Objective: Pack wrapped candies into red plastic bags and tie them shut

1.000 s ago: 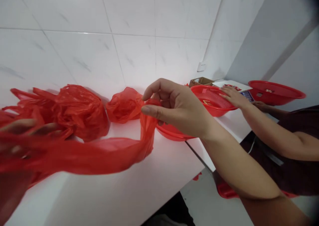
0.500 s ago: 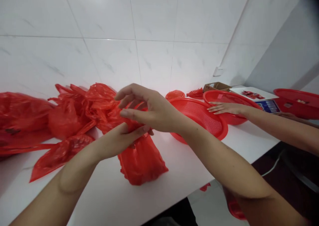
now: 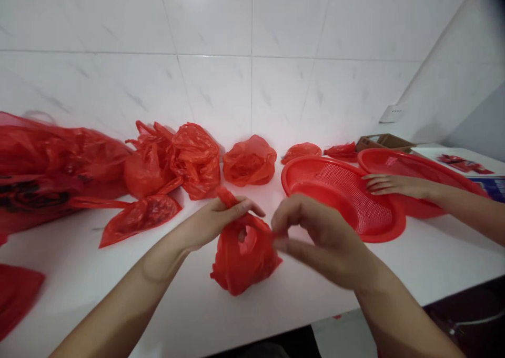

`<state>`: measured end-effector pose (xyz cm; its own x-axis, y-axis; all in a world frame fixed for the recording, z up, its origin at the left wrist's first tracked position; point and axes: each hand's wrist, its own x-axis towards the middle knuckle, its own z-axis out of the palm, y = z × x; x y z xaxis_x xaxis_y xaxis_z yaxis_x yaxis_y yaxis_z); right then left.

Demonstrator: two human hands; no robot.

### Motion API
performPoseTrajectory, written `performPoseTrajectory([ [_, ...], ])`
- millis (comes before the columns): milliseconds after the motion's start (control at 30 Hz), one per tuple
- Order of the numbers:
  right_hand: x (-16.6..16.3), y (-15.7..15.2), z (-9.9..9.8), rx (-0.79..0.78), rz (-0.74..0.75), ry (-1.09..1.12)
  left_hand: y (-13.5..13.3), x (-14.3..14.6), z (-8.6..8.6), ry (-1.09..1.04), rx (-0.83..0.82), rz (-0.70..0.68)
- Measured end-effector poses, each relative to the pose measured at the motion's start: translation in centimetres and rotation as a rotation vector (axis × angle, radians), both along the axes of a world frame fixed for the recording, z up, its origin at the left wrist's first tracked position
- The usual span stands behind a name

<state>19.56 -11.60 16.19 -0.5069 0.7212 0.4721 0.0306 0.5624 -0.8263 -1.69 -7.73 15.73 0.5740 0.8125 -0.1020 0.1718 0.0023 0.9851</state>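
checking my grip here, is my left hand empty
No, the left hand holds the gathered top of a red plastic bag.

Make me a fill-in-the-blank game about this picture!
1. The bag in the left hand is coloured ____.
2. The front basket is dotted with tiny ____.
3. The wall shows straight lines between its pale ____.
4. The front basket is nearer the right hand than the ____ hand.

Answers: red; holes; tiles; left.

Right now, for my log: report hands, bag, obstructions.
Left hand gripping red bag. Right hand, blurred, pinching its drawn-out end. Red colander beyond, apart from bag.
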Motion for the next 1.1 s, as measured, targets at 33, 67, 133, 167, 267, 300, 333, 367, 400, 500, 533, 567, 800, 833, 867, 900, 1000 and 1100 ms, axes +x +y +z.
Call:
performPoseTrajectory([
  [33, 0.0, -0.5, 0.2, 0.007, 0.056, -0.023, -0.2, -0.2, 0.2, 0.039, 0.046, -0.062],
  [67, -0.2, -0.7, 0.2, 0.02, 0.071, -0.034, -0.4, -0.4, 0.3, 0.08, 0.098, -0.11],
  [133, -0.7, -0.2, -0.4, 0.04, -0.042, -0.014, -0.9, -0.5, 0.3, 0.141, 0.193, -0.153],
  [167, -1.1, 0.4, -1.1, 0.029, -0.121, 0.001, -1.1, -0.4, 0.2, 0.15, 0.227, -0.153],
  [267, -2.3, 2.6, -3.7, -0.159, -0.211, -0.024, -1.4, 0.2, -0.6, 0.166, 0.303, -0.101],
  [300, -2.6, 3.1, -4.5, -0.238, -0.205, -0.021, -1.4, 0.5, -1.0, 0.198, 0.345, -0.058],
  [333, -2.9, 3.4, -5.2, -0.301, -0.199, -0.003, -1.3, 0.7, -1.5, 0.248, 0.414, 0.005],
  [367, -3.1, 3.6, -5.8, -0.346, -0.198, 0.024, -1.1, 0.8, -2.0, 0.307, 0.514, 0.085],
  [400, -3.2, 3.6, -6.1, -0.378, -0.189, 0.053, -0.9, 0.9, -2.6, 0.362, 0.64, 0.173],
  [500, -3.0, 3.4, -6.3, -0.476, -0.081, 0.085, -0.3, 1.0, -4.0, 0.409, 0.991, 0.348],
  [533, -2.8, 3.4, -6.3, -0.514, -0.023, 0.077, -0.2, 1.0, -4.3, 0.393, 1.045, 0.358],
  [567, -2.6, 3.4, -6.2, -0.543, 0.031, 0.065, -0.1, 0.9, -4.5, 0.377, 1.059, 0.35],
  [800, -2.0, 3.7, -7.0, 0.102, -0.426, -0.174, -0.4, -0.1, -4.6, 0.389, 0.858, 0.178],
  [833, -1.9, 3.7, -7.4, 0.235, -0.509, -0.217, -0.5, -0.5, -4.7, 0.419, 0.827, 0.179],
  [867, -1.7, 3.8, -7.8, 0.331, -0.565, -0.263, -0.6, -0.9, -4.9, 0.447, 0.795, 0.175],
  [900, -1.3, 3.8, -8.3, 0.386, -0.601, -0.31, -0.8, -1.5, -5.0, 0.466, 0.763, 0.163],
  [1000, 0.7, 4.5, -10.4, 0.372, -0.688, -0.459, -1.2, -3.8, -5.9, 0.519, 0.646, 0.113],
  [1100, 3.1, 6.0, -13.2, 0.198, -0.813, -0.607, -1.6, -6.1, -7.1, 0.617, 0.498, 0.111],
])
